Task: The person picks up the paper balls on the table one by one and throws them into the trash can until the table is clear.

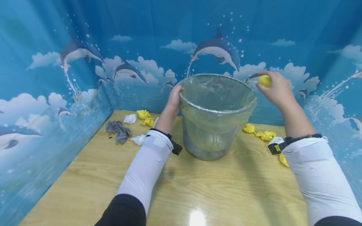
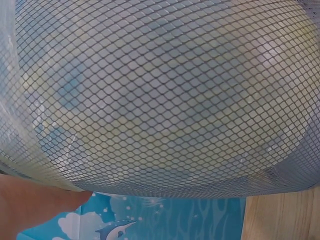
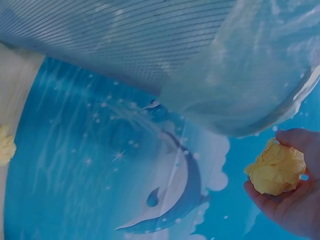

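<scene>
A mesh wastebasket (image 1: pixel 210 131) lined with a clear yellowish bag stands tilted on the wooden table. My left hand (image 1: pixel 175 95) grips its rim on the left side, and part of that hand (image 2: pixel 40 202) shows under the mesh in the left wrist view. Up at the right of the rim, my right hand (image 1: pixel 278 89) pinches a crumpled yellow paper ball (image 3: pixel 276 169) between thumb and fingers. In the right wrist view the ball is just outside the bag-covered rim (image 3: pixel 300 95).
Yellow paper balls (image 1: pixel 265 135) and a white one (image 1: pixel 275 142) lie right of the basket. To the left are crumpled grey paper (image 1: pixel 118 130), white paper (image 1: pixel 130 118) and yellow paper balls (image 1: pixel 143 114). A blue dolphin-print curtain (image 1: pixel 141 37) surrounds the table (image 1: pixel 215 188).
</scene>
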Demonstrator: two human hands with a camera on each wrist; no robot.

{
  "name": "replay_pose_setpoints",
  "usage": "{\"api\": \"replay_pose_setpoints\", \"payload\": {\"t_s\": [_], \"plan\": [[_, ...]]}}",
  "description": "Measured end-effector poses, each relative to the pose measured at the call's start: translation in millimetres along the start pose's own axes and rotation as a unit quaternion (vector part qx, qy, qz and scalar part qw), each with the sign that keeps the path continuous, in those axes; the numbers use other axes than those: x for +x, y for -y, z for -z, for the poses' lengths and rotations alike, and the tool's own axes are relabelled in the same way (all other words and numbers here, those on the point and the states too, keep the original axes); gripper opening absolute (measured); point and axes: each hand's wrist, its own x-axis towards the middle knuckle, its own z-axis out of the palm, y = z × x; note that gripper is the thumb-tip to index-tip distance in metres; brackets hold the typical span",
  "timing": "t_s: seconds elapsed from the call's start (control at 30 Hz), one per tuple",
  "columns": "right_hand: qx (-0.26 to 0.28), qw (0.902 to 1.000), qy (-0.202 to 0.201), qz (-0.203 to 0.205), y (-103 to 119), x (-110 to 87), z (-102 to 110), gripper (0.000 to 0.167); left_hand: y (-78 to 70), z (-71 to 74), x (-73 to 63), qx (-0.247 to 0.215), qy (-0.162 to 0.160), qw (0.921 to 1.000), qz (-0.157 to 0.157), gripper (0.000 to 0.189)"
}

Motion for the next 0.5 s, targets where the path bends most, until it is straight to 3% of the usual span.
{"api": "replay_pose_setpoints", "payload": {"t_s": [0.5], "plan": [[0.027, 0.9973, 0.005, 0.068, 44.7, -8.9, -8.2, 0.051, -0.4, -0.4, 2.0, -0.008, -0.001, 0.9999, 0.012, 0.063]]}}
